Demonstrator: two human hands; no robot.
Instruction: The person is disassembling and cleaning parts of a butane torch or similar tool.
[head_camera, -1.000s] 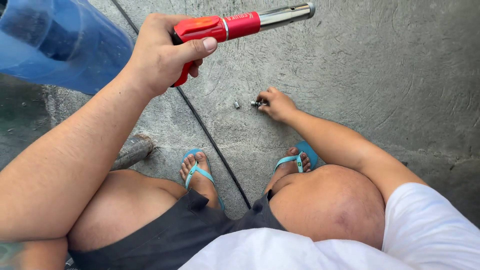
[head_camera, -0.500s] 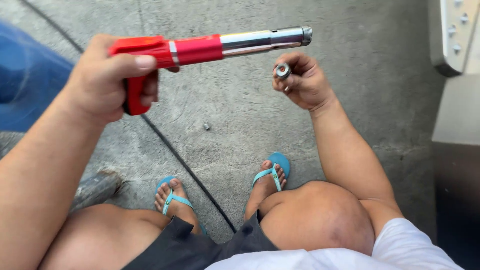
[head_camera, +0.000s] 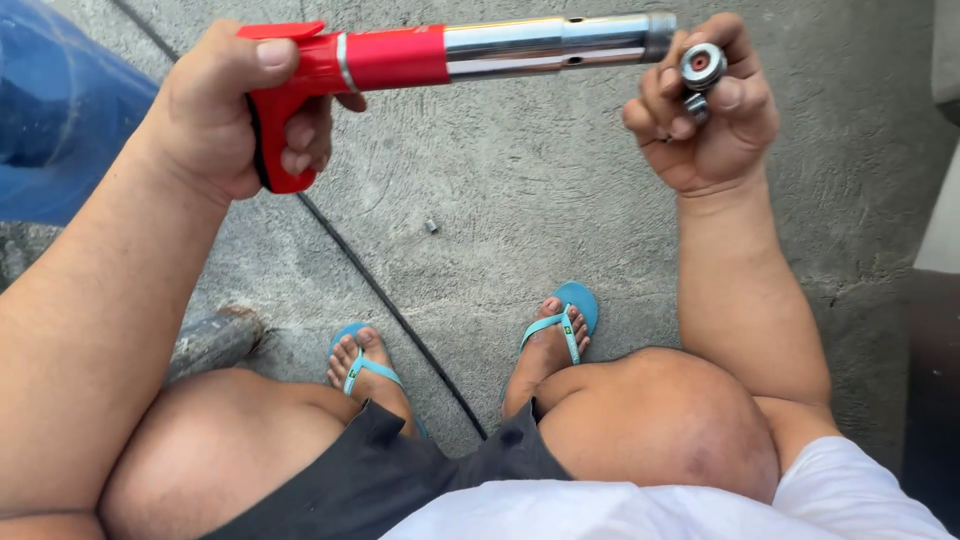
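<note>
Two hands are up in front of us, over a grey concrete floor that fills most of the view. Largest thing on it is a blue rounded object at far left, cut off by the frame, so we can't tell what it is. A thin dark cable runs diagonally across the floor, passing between our feet, which sit in blue flip-flops. We're crouched, knees bent, w/ dark shorts & a white shirt at the bottom edge.

Next down in size: the red pistol-grip tool w/ a shiny metal barrel pointing right, held roughly level. Our left hand is clamped round its red handle, thumb lying on top, fingers wrapped under. The barrel's open end sits just beside the right hand, near touching its fingers.

Right hand is closed on a small round metal fitting, pinched between thumb & fingertips, its round face w/ a reddish centre turned toward us. It's held right at the barrel tip, slightly right of & below it; can't tell if the two touch.

Smallest: a tiny metal bit lying loose on the floor, well apart from both hands, below the barrel.
</note>
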